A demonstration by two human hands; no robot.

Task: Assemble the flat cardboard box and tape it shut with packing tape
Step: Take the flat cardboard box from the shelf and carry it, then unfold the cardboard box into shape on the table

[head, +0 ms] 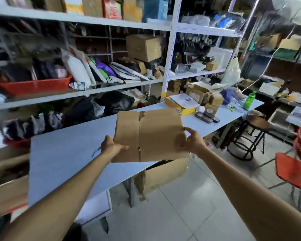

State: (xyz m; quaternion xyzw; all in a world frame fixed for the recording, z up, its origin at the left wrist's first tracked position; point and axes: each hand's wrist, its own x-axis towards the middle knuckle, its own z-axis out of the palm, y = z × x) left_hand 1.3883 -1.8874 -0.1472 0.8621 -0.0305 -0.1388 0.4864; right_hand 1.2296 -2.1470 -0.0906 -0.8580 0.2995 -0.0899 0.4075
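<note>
The left hand [111, 146] is seen closed on the left edge of a flat, folded brown cardboard box [151, 134], with the thumb laid over the top face and the fingers tucked out of sight beneath. The flat brown cardboard box is held up in the air, slightly tilted, between the two hands and above the near edge of a long pale blue table [63, 153]. A vertical crease is visible on the box just right of the left hand, with short slits at its top and bottom ends. The right hand [193, 141] is clamped on the right edge of the box, the thumb raised against the upper right corner and the fingers pressed on the lower right part of the face. Below the right hand, a large open brown carton [165, 173] is seen standing on the tiled floor under the table. Beyond the right hand, small brown boxes [203, 98] and a green plastic bottle [249, 100] are seen on the far end of the table. Further right of that hand, a round dark stool [255, 126] and an orange plastic chair [294, 167] are placed on the floor.
</note>
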